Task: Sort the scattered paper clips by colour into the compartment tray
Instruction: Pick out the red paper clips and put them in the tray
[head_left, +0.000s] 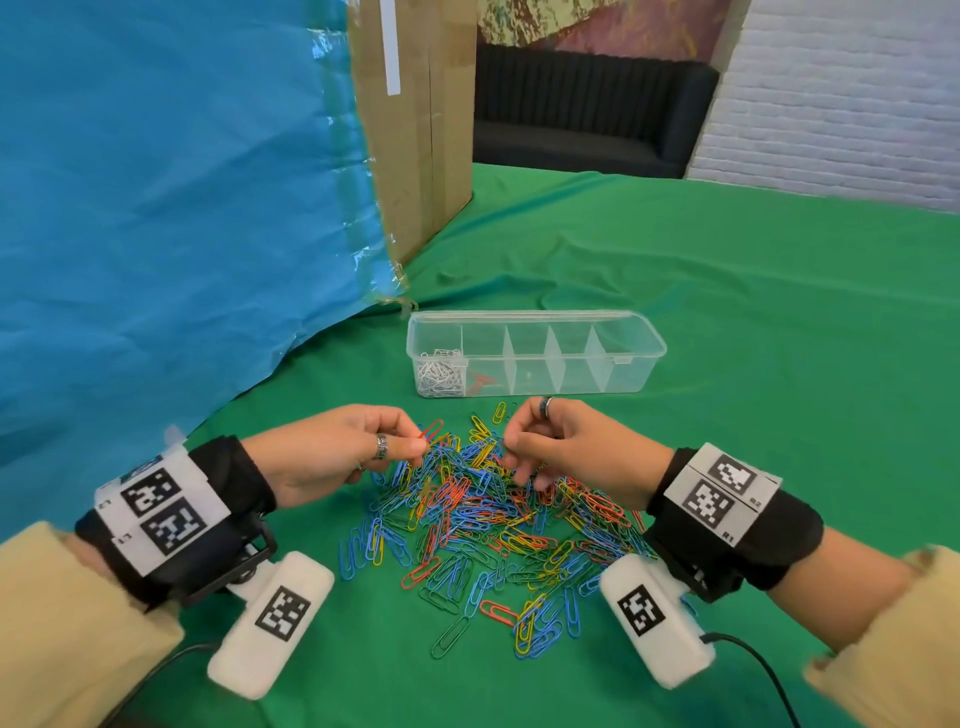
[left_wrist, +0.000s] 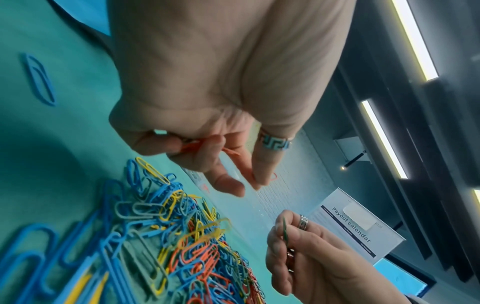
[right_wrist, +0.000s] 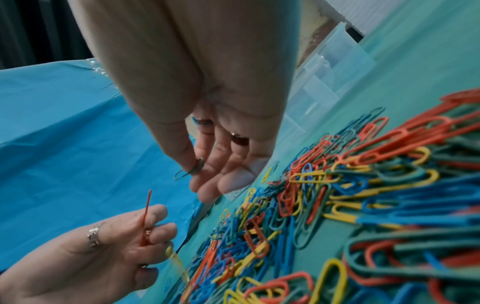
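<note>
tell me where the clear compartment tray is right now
In the head view the compartment tray sits on the green cloth just beyond the clip pile, centre of frame, right of the blue sheet.

Bare green cloth (head_left: 727, 291) lies open to the right of the tray (head_left: 535, 353) and beyond it. On my left the blue sheet (head_left: 156, 208) and the box (head_left: 421, 130) wall off that side, nearly reaching the tray's left end. The clip pile (head_left: 493, 519) fills the cloth between my wrists, just short of the tray.
</note>
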